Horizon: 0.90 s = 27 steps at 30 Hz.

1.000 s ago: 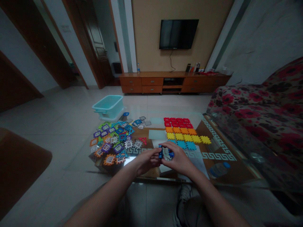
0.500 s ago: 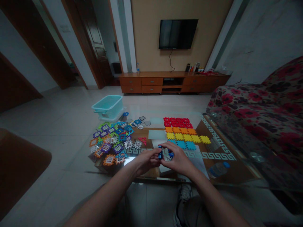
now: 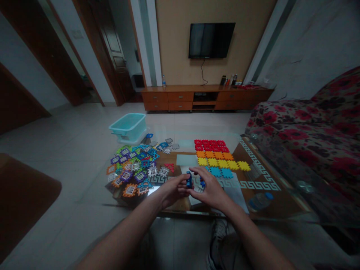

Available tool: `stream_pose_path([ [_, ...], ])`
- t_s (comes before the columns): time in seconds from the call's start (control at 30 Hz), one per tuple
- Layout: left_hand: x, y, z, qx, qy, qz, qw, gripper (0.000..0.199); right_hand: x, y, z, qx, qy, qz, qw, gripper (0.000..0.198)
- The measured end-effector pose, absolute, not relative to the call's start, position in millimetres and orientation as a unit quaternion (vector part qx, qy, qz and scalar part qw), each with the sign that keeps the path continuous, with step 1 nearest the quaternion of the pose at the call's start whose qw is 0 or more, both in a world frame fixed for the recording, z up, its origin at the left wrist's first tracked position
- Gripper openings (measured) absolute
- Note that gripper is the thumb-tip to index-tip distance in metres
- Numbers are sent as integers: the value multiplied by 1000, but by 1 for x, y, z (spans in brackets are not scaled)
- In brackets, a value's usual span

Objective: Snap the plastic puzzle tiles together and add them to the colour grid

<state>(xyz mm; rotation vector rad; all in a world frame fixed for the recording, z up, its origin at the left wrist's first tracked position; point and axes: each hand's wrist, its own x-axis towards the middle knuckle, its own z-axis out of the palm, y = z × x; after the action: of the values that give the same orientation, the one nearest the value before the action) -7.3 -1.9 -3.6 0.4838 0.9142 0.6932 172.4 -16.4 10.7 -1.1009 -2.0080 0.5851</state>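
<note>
My left hand (image 3: 176, 189) pinches a small dark blue plastic piece (image 3: 189, 180) upright between thumb and fingers, above the near edge of the glass table. My right hand (image 3: 208, 187) is just right of that piece, thumb and index finger spread apart around it. A second blue piece (image 3: 202, 184) shows in the gap of my right hand; I cannot tell whether the curled fingers touch it or it lies on the table. Beyond my hands are light blue interlocking tiles (image 3: 222, 172), then rows of yellow tiles (image 3: 222, 163), orange tiles (image 3: 215, 155) and red tiles (image 3: 210, 145).
A mixed pile of coloured tiles and window-shaped pieces (image 3: 135, 167) covers the table's left side. Behind it stands a teal plastic bin (image 3: 128, 127). A clear bottle with a blue cap (image 3: 260, 202) lies at the right. White paper (image 3: 234, 195) lies under my right forearm.
The thumb and index finger of my right hand have spread wider, the index fingertip rising off the dark blue piece. That piece has shifted slightly left in my left hand.
</note>
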Motion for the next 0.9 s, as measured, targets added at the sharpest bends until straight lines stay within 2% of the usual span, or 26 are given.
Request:
stream_pose_path([
  [0.07, -6, -1, -1, 205, 430, 352, 805, 32, 170, -17, 12, -451, -770, 221, 393, 57],
  [0.13, -5, 0, 2, 194, 424, 394, 792, 31, 168, -18, 11, -483, -742, 226, 408, 47],
  [0.27, -3, 1, 3, 202, 417, 472, 750, 32, 160, -17, 2, -543, -652, 319, 422, 24],
  [0.4, -2, 1, 1, 227, 431, 493, 721, 34, 155, -14, -6, -525, -572, 457, 434, 30],
  [0.5, -2, 2, -1, 244, 430, 491, 717, 36, 154, -12, -7, -515, -541, 514, 421, 36],
  [0.9, 0, 3, -7, 294, 445, 485, 694, 40, 151, -12, -6, -520, -518, 536, 417, 37],
])
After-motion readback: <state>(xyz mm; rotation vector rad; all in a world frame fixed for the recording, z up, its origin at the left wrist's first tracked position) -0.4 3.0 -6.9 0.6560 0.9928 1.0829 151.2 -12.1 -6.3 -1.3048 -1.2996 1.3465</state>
